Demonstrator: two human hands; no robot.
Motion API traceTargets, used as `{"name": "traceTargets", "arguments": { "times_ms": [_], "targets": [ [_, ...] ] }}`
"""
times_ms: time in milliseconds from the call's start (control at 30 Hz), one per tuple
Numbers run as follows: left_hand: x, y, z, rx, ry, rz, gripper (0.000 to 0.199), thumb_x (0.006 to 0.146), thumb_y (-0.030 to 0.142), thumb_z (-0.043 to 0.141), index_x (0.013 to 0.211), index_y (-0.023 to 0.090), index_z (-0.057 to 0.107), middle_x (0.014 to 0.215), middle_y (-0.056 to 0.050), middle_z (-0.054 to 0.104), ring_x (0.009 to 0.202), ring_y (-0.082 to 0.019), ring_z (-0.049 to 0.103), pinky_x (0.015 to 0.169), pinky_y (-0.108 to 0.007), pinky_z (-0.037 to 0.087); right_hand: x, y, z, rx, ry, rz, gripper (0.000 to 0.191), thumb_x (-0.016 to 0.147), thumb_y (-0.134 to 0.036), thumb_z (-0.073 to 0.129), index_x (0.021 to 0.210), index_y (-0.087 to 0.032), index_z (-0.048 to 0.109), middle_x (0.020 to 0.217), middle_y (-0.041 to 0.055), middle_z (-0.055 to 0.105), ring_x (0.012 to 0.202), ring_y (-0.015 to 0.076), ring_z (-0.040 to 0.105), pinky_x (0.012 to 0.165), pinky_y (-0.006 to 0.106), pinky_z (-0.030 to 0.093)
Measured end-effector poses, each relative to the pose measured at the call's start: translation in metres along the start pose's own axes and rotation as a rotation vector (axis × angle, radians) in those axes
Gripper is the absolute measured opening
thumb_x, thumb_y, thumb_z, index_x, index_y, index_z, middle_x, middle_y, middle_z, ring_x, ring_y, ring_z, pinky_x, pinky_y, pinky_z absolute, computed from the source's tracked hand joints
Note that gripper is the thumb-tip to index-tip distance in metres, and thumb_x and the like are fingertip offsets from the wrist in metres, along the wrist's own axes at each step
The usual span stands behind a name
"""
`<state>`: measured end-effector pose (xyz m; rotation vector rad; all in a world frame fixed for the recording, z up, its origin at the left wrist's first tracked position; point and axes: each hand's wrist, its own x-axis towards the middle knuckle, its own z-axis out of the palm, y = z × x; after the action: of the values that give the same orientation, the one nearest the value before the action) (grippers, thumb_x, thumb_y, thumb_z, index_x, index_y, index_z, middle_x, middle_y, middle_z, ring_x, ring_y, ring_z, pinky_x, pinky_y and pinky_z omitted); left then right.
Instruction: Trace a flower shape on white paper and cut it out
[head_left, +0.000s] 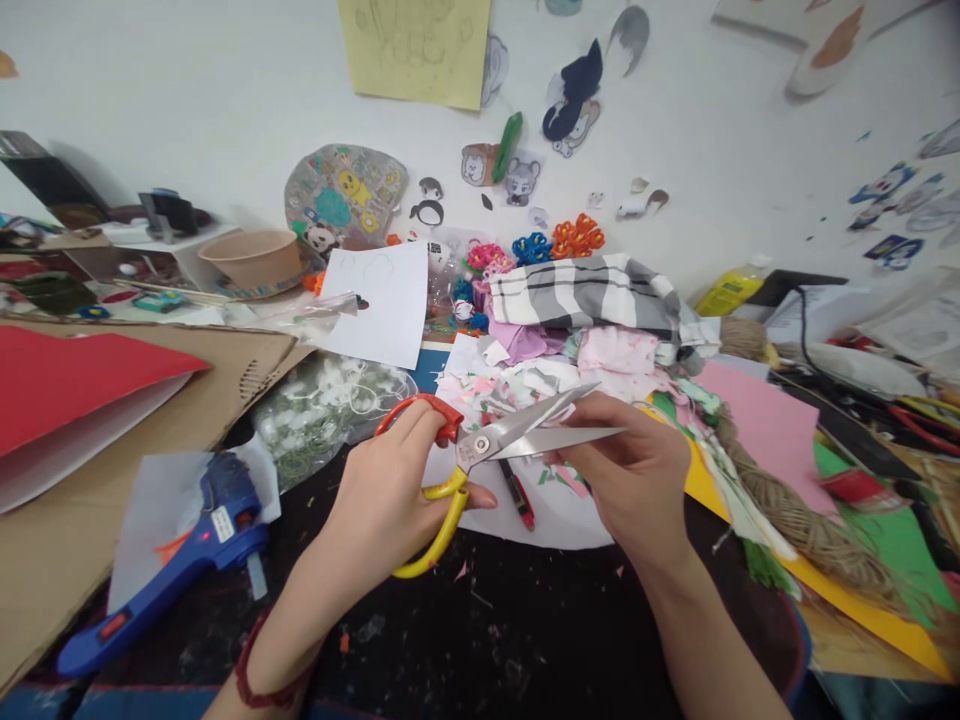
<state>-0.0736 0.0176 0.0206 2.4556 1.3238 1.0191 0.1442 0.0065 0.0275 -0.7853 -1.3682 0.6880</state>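
Observation:
My left hand (379,495) grips the scissors (480,447) by their red and yellow plastic handles, and a red beaded bracelet circles that wrist. The steel blades stand open and point right. My right hand (634,470) sits at the blades, its fingertips pinching a thin pale paper scrap (536,450) that lies partly hidden between them. Below the hands lie a round white paper sheet (540,520) and a black-and-red marker pen (517,497). Cut paper scraps (480,385) are heaped just beyond the blades.
A blue hot glue gun (187,550) lies on cardboard (142,620) at left, beside red paper (75,380). Ahead are a bag of white flowers (322,410), a white sheet (379,300) and plaid cloth (592,295). Jute twine (795,530) and pink paper (765,430) lie right.

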Motion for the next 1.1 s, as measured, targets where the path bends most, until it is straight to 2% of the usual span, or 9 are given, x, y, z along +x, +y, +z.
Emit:
{"name": "traceTargets", "arguments": {
  "times_ms": [233, 433, 600, 833, 900, 1000, 1100],
  "targets": [
    [0.001, 0.001, 0.000, -0.009, 0.012, 0.013, 0.038, 0.091, 0.059, 0.055, 0.093, 0.021, 0.050, 0.087, -0.002, 0.059, 0.067, -0.016, 0.054, 0.058, -0.028, 0.040, 0.000, -0.001, 0.000, -0.070, -0.018, -0.011, 0.021, 0.078, -0.006, 0.076, 0.088, -0.024, 0.076, 0.078, -0.0012, 0.072, 0.068, 0.0138, 0.069, 0.061, 0.027, 0.062],
    [0.001, 0.000, 0.000, -0.001, 0.014, 0.012, 0.039, 0.091, 0.059, 0.055, 0.092, 0.021, 0.049, 0.086, -0.001, 0.059, 0.062, -0.014, 0.049, 0.055, -0.027, 0.038, 0.001, -0.002, 0.000, -0.055, -0.028, -0.017, 0.020, 0.080, -0.007, 0.075, 0.090, -0.025, 0.076, 0.078, -0.0015, 0.073, 0.068, 0.0139, 0.069, 0.062, 0.028, 0.061],
    [0.001, -0.001, 0.001, 0.009, 0.017, 0.010, 0.040, 0.090, 0.060, 0.056, 0.094, 0.021, 0.049, 0.087, -0.001, 0.058, 0.061, -0.013, 0.049, 0.055, -0.027, 0.038, 0.001, -0.002, 0.000, -0.096, -0.023, -0.025, 0.020, 0.078, -0.007, 0.076, 0.087, -0.025, 0.076, 0.079, -0.0013, 0.074, 0.076, 0.0158, 0.071, 0.067, 0.029, 0.061],
    [0.002, 0.001, 0.000, -0.022, 0.048, 0.014, 0.039, 0.087, 0.058, 0.063, 0.092, 0.021, 0.051, 0.087, -0.002, 0.058, 0.069, -0.015, 0.051, 0.058, -0.027, 0.040, 0.001, -0.004, 0.001, -0.109, -0.009, -0.037, 0.018, 0.079, -0.008, 0.076, 0.086, -0.024, 0.075, 0.076, -0.0017, 0.072, 0.069, 0.0143, 0.069, 0.062, 0.028, 0.060],
    [0.001, 0.003, -0.002, -0.056, 0.106, -0.043, 0.037, 0.085, 0.056, 0.066, 0.088, 0.022, 0.051, 0.078, 0.001, 0.055, 0.064, -0.014, 0.048, 0.056, -0.027, 0.038, 0.001, -0.005, 0.002, -0.113, -0.020, -0.026, 0.015, 0.081, -0.009, 0.075, 0.084, -0.024, 0.075, 0.074, -0.0017, 0.070, 0.066, 0.0134, 0.067, 0.061, 0.028, 0.060],
    [0.000, 0.007, -0.004, -0.171, 0.170, -0.210, 0.032, 0.084, 0.051, 0.068, 0.082, 0.022, 0.052, 0.064, 0.006, 0.047, 0.054, -0.011, 0.040, 0.050, -0.025, 0.033, 0.002, -0.006, 0.003, -0.109, -0.022, -0.035, 0.012, 0.080, -0.012, 0.077, 0.082, -0.023, 0.073, 0.071, -0.0022, 0.068, 0.063, 0.0131, 0.065, 0.060, 0.029, 0.060],
    [0.000, 0.011, -0.004, -0.423, 0.148, -0.324, 0.026, 0.088, 0.047, 0.064, 0.083, 0.023, 0.055, 0.065, 0.004, 0.055, 0.051, -0.010, 0.039, 0.048, -0.025, 0.034, 0.001, -0.004, 0.004, -0.113, -0.019, -0.075, 0.014, 0.078, -0.012, 0.079, 0.081, -0.025, 0.073, 0.070, -0.0023, 0.067, 0.063, 0.0140, 0.064, 0.058, 0.030, 0.057]
  ]
}}
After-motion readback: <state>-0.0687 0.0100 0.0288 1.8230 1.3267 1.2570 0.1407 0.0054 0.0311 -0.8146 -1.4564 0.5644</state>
